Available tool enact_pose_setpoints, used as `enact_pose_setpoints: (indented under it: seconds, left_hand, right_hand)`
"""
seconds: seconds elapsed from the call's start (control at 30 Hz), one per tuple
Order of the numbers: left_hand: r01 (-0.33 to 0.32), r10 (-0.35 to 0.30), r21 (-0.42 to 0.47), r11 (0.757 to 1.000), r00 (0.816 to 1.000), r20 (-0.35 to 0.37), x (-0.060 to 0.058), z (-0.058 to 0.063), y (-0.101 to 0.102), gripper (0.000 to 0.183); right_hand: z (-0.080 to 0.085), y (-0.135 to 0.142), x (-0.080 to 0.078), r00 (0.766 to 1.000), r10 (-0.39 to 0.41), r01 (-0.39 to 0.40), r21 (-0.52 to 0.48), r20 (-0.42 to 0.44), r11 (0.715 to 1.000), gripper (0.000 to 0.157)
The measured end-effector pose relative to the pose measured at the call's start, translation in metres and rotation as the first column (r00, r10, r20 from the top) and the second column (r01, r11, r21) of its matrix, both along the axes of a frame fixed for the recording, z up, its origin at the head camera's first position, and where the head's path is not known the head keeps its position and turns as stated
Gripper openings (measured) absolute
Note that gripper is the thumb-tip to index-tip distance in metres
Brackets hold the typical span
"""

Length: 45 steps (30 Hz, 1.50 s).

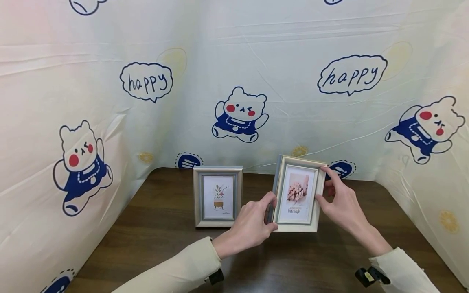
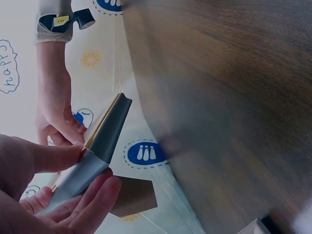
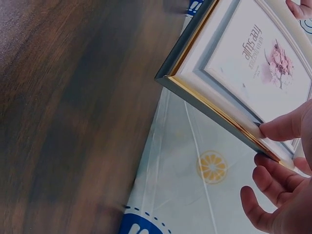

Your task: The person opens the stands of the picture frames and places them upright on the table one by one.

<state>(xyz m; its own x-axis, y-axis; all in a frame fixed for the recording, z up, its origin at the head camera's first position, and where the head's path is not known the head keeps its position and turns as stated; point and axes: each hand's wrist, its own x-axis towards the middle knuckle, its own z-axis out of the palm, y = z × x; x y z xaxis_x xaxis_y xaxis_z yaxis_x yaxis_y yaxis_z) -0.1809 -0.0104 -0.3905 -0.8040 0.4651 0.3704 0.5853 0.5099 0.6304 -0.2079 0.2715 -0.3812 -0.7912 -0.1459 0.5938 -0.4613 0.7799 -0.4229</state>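
Observation:
A light-coloured picture frame (image 1: 298, 197) with a pink bouquet print marked "free style" is held between both hands, tilted a little. My left hand (image 1: 253, 224) grips its left edge, thumb on one side and fingers on the other. On the opposite edge, my right hand (image 1: 340, 201) pinches it; the right wrist view shows that thumb on the front and fingers behind the frame (image 3: 234, 73). A brown flap (image 2: 136, 195) sticks out behind it in the left wrist view. Left of the hands, a second picture frame (image 1: 218, 224) with a potted-plant print stands upright.
The dark wooden table (image 1: 146, 244) carries the standing frame. A pale cloth (image 1: 286, 81) printed with bears and the word "happy" hangs along the back and both sides. Each sleeve has a black wrist device, such as the right one (image 1: 370, 276).

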Motion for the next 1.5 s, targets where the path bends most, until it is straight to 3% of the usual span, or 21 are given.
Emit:
enact_pose_setpoints:
  seconds: [0.87,1.2,1.5]
  left_hand:
    - [-0.036,0.031,0.043,0.998,0.993,0.111,-0.005,-0.008,0.0,0.059]
    - [-0.028,0.02,0.047,0.999,0.987,0.161,-0.008,-0.008,0.001,0.06]
    - [-0.028,0.021,0.05,0.998,0.99,0.143,-0.011,-0.011,-0.001,0.059]
  right_hand:
    - [-0.003,-0.003,0.003,0.999,-0.025,0.025,0.015,0.021,1.0,0.084]
    - [0.0,-0.003,0.005,0.998,-0.029,0.029,-0.003,0.058,1.0,0.098]
    - [-0.002,-0.005,0.005,0.998,-0.034,0.034,0.014,0.049,0.999,0.103]
